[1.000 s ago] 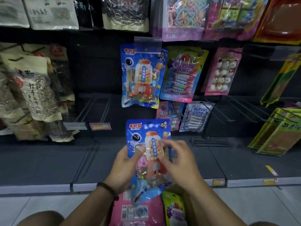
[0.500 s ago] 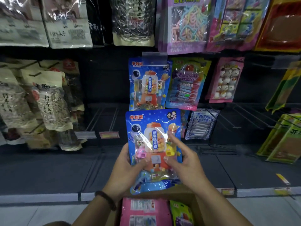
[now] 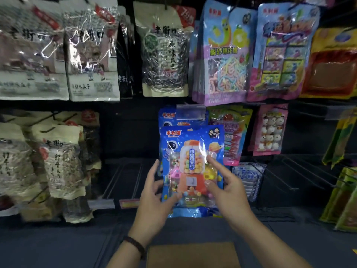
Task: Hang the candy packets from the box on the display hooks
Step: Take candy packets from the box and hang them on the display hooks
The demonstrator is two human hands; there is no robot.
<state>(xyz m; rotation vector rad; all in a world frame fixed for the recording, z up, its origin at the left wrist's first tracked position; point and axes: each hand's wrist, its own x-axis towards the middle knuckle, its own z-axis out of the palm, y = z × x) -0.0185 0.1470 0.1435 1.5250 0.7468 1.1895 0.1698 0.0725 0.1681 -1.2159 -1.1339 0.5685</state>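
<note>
I hold a blue candy packet (image 3: 192,151) with a gumball-machine picture upright in front of the display. My left hand (image 3: 154,198) grips its lower left edge, thumb on the front. My right hand (image 3: 226,188) pinches its right side, index finger laid on the front. Behind it hangs an identical blue packet (image 3: 168,117) on a hook under a clear price tag (image 3: 190,112); the held packet covers most of it. A brown flap of the cardboard box (image 3: 192,254) shows at the bottom; its contents are out of view.
Seed bags (image 3: 61,161) hang at the left, sour candy packs (image 3: 226,55) and a pink packet (image 3: 270,130) at the right. Bare wire hooks (image 3: 123,178) stick out lower left of the packet, more hooks (image 3: 289,171) at the lower right. A dark shelf base runs below.
Both hands have lifted the blue packet up from the box to the level of the hanging identical packet. The view has tilted up, so the box contents have dropped out of sight.
</note>
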